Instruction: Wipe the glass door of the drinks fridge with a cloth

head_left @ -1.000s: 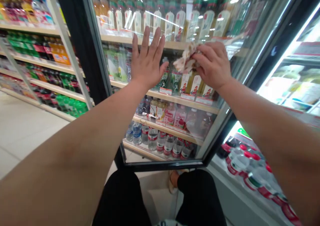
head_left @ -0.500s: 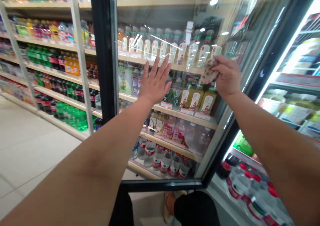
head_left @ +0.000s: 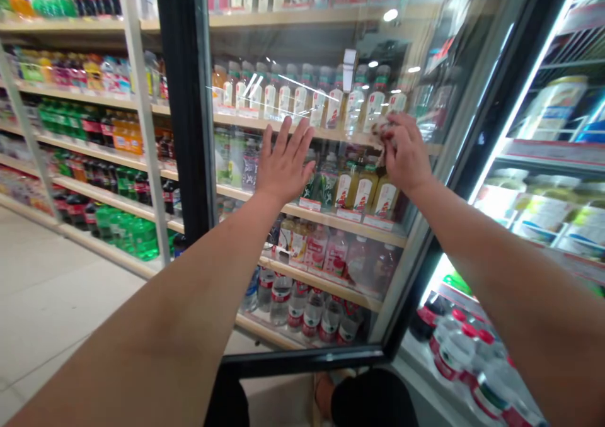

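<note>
A glass door (head_left: pixel 283 36) in a black frame stands swung out in front of me. My left hand (head_left: pixel 283 165) lies spread against the glass, fingers apart and holding nothing. To its right, my right hand (head_left: pixel 407 153) has its fingers closed on a crumpled patterned cloth (head_left: pixel 380 131) at the pane. Much of the cloth is hidden by the fingers. Through the glass show shelves of bottles, among them yellowish bottles (head_left: pixel 363 191) below the cloth and white-labelled bottles (head_left: pixel 300 99) above it.
Open shelves with soda bottles (head_left: pixel 125 232) run along the left over a pale tiled floor (head_left: pixel 51 288). At right is the lit fridge interior, with jars (head_left: pixel 551 206) and red-capped water bottles (head_left: pixel 456 348). The door's black bottom rail (head_left: pixel 307 359) crosses just above my legs.
My right hand has moved slightly left with the cloth, which looks more bunched up now. The left hand stays flat on the glass. The whole view has shifted a little.
</note>
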A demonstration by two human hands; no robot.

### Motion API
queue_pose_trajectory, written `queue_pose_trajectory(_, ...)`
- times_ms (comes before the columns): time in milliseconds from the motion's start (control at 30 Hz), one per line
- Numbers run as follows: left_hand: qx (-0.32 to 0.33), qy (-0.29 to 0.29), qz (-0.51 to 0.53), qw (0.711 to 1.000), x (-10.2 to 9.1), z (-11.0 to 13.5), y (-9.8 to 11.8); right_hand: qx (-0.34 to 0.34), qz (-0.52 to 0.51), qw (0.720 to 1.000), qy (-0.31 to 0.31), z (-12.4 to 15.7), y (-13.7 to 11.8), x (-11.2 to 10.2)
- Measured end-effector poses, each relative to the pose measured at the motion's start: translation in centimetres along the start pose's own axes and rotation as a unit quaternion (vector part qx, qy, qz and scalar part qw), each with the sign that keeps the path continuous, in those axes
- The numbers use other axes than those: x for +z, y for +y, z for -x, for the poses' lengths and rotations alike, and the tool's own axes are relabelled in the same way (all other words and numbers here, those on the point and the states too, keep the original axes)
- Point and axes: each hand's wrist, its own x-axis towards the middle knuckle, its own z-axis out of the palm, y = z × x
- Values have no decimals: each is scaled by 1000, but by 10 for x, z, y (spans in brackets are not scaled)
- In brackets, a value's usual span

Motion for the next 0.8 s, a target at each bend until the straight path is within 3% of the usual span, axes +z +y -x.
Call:
queue_pose_trajectory(200, -5, -16, -11, 1000, -4, -1, 3, 23, 19, 996, 79, 6, 16, -9)
queue_pose_trajectory(500, -8, -13, -4, 1000, -3, 0, 3, -14, 109, 993, -33, 56, 31, -10)
queue_pose_trajectory(600, -8, -13, -3, 1000, -3, -1, 3, 4, 132, 990, -44, 51, 28, -20)
queue_pose_trajectory(800, -8, -8, -1, 1000, -4, -1, 5, 24, 152, 988, 9, 18, 27, -49)
